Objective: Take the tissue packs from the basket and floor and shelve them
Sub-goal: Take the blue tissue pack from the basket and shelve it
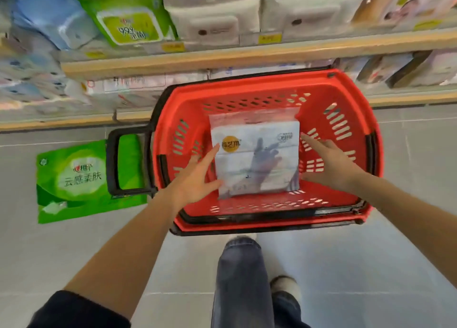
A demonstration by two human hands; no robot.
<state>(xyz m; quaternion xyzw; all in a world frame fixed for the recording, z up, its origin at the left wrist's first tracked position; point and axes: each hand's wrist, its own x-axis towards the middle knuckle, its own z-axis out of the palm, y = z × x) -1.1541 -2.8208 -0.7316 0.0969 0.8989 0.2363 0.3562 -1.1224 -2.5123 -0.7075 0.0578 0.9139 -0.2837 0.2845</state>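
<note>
White tissue pack (256, 154) in red basket (346, 204), open hands (195, 177) (329, 164) flanking, green floor pack (74, 179) reads 云感柔肤

The grey tiled floor (346, 266) carries a red perforated plastic shopping basket (351, 120) with black rim trim and a black loop handle (112, 164), and a flat green plastic tissue pack (71, 182) lying just beside the basket, partly under that handle. The wooden-edged store shelves (222, 60) stand along the far edge of the floor, and packaged paper goods in white, green and blue wrappers (128, 23) sit directly on them.
</note>
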